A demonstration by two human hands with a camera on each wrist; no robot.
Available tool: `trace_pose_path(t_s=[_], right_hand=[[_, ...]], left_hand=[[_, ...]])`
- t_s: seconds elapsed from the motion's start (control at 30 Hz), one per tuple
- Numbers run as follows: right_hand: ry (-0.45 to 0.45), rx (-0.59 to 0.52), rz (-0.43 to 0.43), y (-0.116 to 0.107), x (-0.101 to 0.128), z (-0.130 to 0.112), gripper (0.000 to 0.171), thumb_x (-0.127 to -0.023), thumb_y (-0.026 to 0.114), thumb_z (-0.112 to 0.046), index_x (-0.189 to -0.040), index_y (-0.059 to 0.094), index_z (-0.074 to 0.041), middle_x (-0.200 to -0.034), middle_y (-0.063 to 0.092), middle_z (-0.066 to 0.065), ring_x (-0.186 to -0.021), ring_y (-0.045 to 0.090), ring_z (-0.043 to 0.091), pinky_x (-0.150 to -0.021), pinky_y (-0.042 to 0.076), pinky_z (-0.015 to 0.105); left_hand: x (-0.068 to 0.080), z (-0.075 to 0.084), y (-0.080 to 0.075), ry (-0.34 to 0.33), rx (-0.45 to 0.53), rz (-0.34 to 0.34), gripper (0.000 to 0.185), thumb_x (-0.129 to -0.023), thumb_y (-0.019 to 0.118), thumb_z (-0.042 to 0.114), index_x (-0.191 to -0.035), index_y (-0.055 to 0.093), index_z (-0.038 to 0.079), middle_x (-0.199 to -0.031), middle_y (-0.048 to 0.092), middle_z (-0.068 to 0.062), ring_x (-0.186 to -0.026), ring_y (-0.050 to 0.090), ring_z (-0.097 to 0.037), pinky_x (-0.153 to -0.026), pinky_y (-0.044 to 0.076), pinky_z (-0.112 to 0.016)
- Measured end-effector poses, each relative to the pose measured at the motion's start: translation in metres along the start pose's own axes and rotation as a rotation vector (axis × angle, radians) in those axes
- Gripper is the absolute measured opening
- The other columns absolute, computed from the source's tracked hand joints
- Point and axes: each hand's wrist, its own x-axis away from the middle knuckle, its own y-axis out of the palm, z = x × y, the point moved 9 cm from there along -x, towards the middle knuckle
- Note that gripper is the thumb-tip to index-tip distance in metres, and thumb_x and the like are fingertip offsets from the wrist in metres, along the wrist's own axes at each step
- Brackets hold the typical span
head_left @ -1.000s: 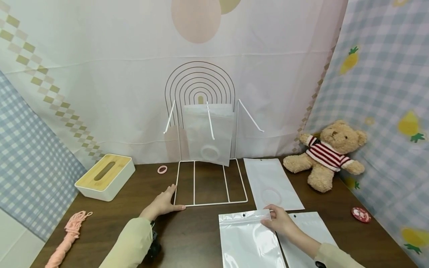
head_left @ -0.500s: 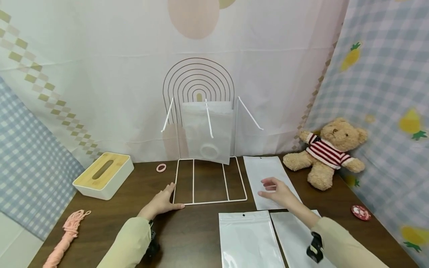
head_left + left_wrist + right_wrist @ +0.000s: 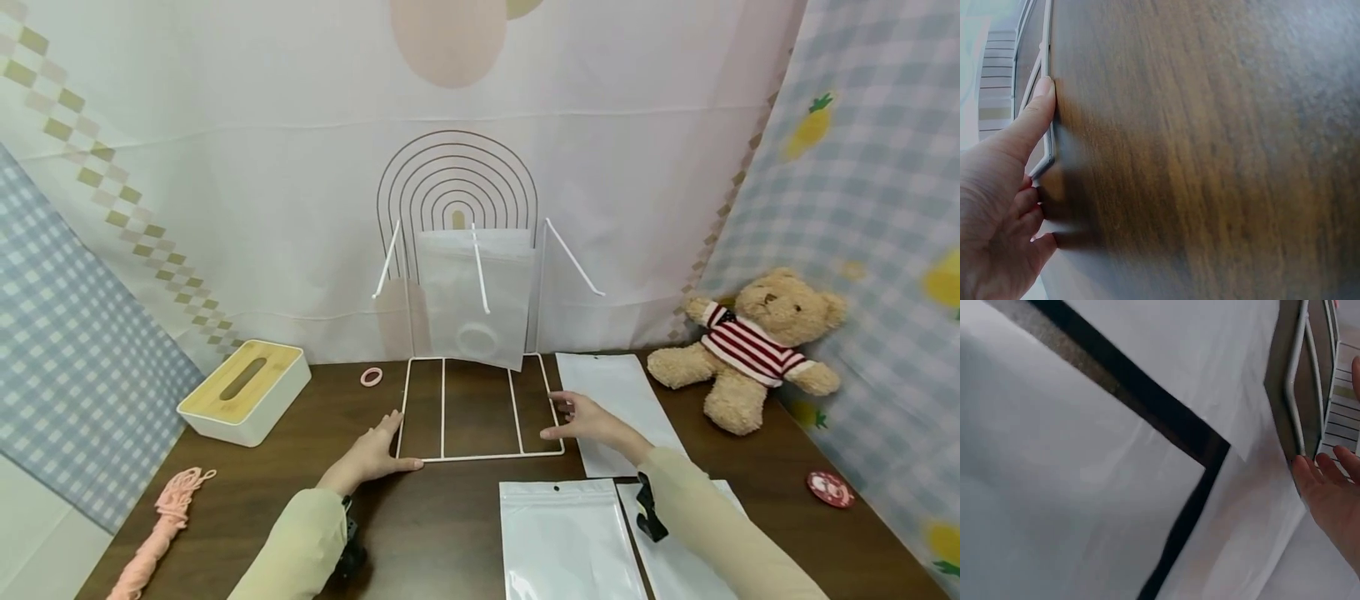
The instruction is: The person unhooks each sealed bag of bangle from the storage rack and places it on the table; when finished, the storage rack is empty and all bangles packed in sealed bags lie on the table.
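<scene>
At the far left of the dark wooden table (image 3: 450, 525) lies a pink cord (image 3: 161, 533), bundled near the front edge, and behind it stands a white tissue box (image 3: 243, 404) with a wooden lid. A small pink ring (image 3: 371, 377) lies further right, just beside the back left corner of the white wire rack (image 3: 480, 408). The left hand (image 3: 371, 454) rests flat on the table at the rack's front left corner, its grip loose and holding nothing; in the left wrist view the thumb (image 3: 1035, 122) lies along the base wire with the other fingers lightly bent beneath. The rack's base frame lies flat at the middle of the table, and a frosted pouch (image 3: 476, 300) hangs from the middle one of its three slanted prongs. The right hand (image 3: 588, 419) hovers at the rack's front right corner, fingers spread and straight, grip wide and holding nothing; whether it touches the wire cannot be told. Just beside it, a white pouch (image 3: 622, 408) lies flat to the right of the rack. Nearer the front edge lies a glossy white bag (image 3: 566, 542) with another white bag (image 3: 678, 558) beside it under the right sleeve. A teddy bear (image 3: 753, 346) in a striped jumper sits against the right backdrop, and a red badge (image 3: 830, 488) lies near the right edge.
</scene>
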Motion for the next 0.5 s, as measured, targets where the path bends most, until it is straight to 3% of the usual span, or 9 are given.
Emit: trace_pose_path(t_s=[0.2, 0.4, 0.5], right_hand=[[-0.039, 0.069, -0.035, 0.01, 0.003, 0.005, 0.091, -0.07, 0.079, -0.021, -0.134, 0.027, 0.018, -0.139, 0.031, 0.035, -0.128, 0.033, 0.046, -0.105, 0.033, 0.049], [-0.042, 0.102, -0.032, 0.013, 0.006, 0.006, 0.094, -0.066, 0.082, -0.02, -0.136, 0.028, 0.014, -0.143, 0.027, 0.031, -0.128, 0.034, 0.045, -0.106, 0.032, 0.047], [-0.018, 0.116, -0.019, 0.012, 0.005, 0.009, 0.094, -0.066, 0.082, -0.02, -0.137, 0.03, 0.012, -0.144, 0.026, 0.028, -0.128, 0.035, 0.044, -0.106, 0.032, 0.046]], left_hand=[[0.001, 0.003, 0.001, 0.007, -0.006, 0.004, 0.094, -0.074, 0.073, 0.039, -0.138, 0.027, -0.011, -0.143, 0.026, -0.032, -0.133, 0.025, -0.046, -0.105, 0.024, -0.059], [-0.001, 0.005, -0.002, 0.031, -0.062, -0.003, 0.095, -0.072, 0.075, 0.038, -0.136, 0.028, -0.015, -0.14, 0.028, -0.036, -0.13, 0.029, -0.048, -0.104, 0.029, -0.056], [-0.009, 0.013, -0.011, 0.068, -0.032, -0.006, 0.099, -0.072, 0.076, 0.035, -0.136, 0.022, -0.019, -0.139, 0.025, -0.039, -0.13, 0.028, -0.049, -0.106, 0.028, -0.053]])
